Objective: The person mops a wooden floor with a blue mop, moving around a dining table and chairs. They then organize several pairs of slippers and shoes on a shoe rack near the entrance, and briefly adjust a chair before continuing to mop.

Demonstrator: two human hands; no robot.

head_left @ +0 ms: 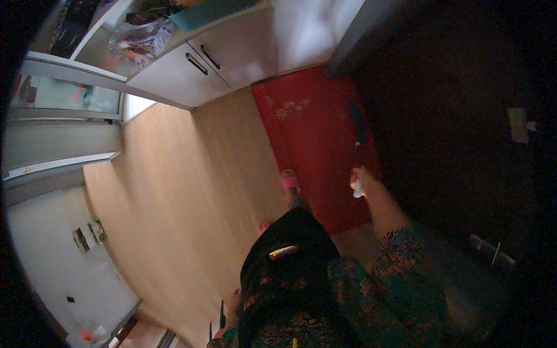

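Note:
My right hand [361,174] is stretched out over the right side of a red floor mat [313,143]. Its fingers are closed around a small white object [357,190], too blurred to name. At the bottom edge, my left hand [234,299] shows only in part beside my dark clothing. Thin dark pieces [222,314] stick up next to it; whether it holds them is unclear. Pink slippers [289,179] are on my feet, one at the left edge of the mat.
White cabinet doors [178,78] with dark handles stand beyond the wooden floor [174,182]. A clear plastic bag [145,39] lies on the shelf above. A long dark bluish mark or object [357,119] shows on the mat. A pale panel [56,243] is at left.

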